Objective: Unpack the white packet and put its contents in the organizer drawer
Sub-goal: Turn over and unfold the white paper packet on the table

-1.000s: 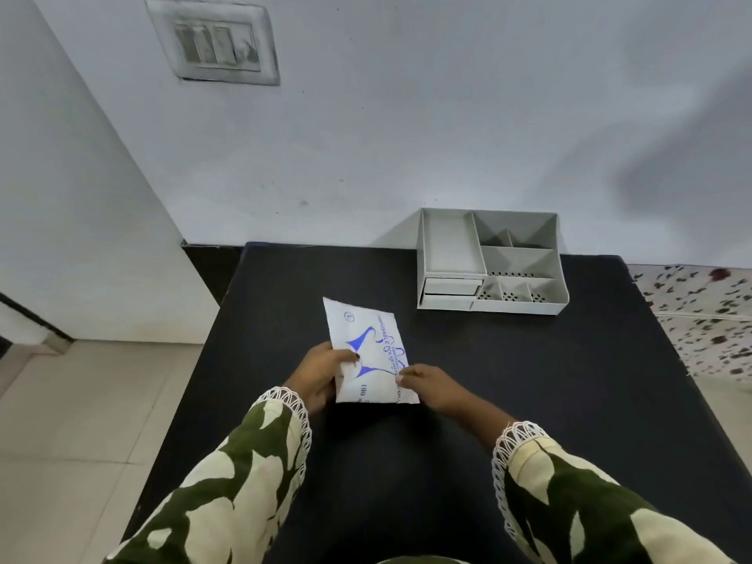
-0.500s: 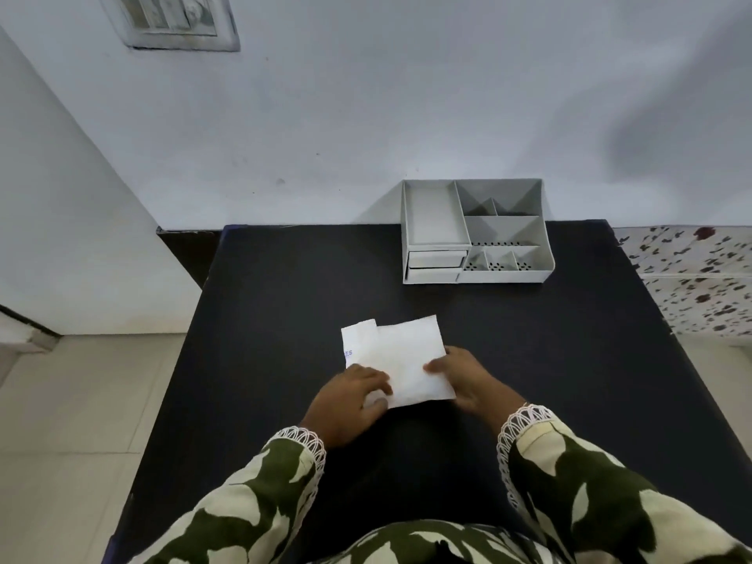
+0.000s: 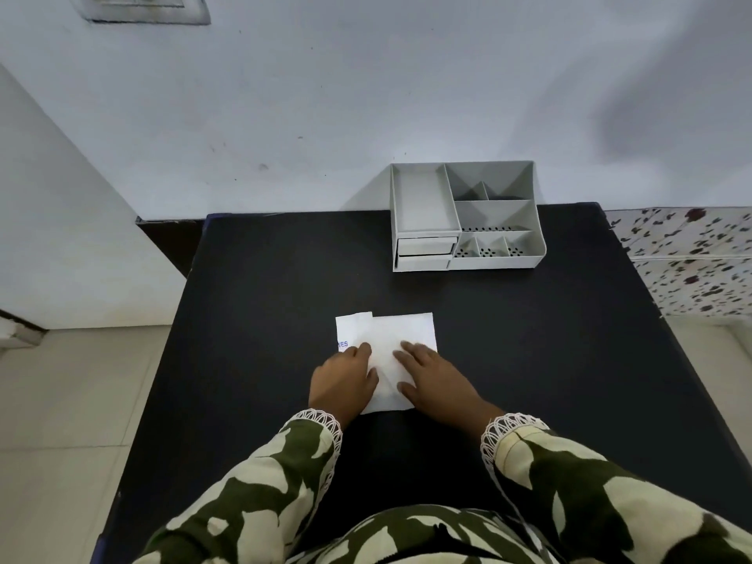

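Note:
The white packet (image 3: 401, 331) lies flat on the black table (image 3: 264, 299), plain side up, with a flap at its left edge showing blue letters. My left hand (image 3: 344, 376) rests on the packet's lower left part, fingers curled onto it. My right hand (image 3: 437, 380) lies flat across its lower right part, holding it down. The grey organizer (image 3: 492, 263) stands at the table's back right against the wall. Its two small drawers (image 3: 425, 246) at the front left are pushed in. What the packet contains is hidden.
The organizer's open compartments (image 3: 423, 197) look bare. A white wall runs behind the table, with a switch plate (image 3: 146, 10) at the top left. Tiled floor (image 3: 61, 400) lies to the left, and a speckled surface (image 3: 691, 258) to the right.
The packet has been turned from its blue-printed side to its plain side and laid down on the table. Both hands now press on it instead of holding it by its lower corners.

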